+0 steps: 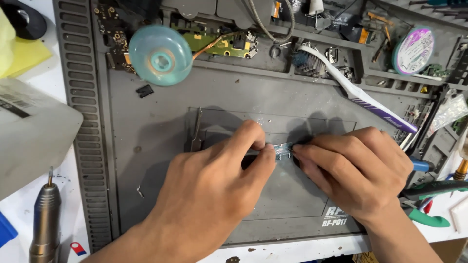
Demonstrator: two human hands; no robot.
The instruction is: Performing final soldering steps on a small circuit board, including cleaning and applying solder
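Both hands meet at the middle of the grey work mat (pixel 146 146). The left hand (pixel 214 190) and right hand (pixel 356 170) pinch opposite ends of a small metal bracket (pixel 282 150), fingertips clamped on it. A steady, even grip seems wise, since the thin, shiny piece looks easily bent. Beyond it on the mat lie tweezers (pixel 195 131), a white toothbrush (pixel 356 92) and a translucent teal spool (pixel 161 55).
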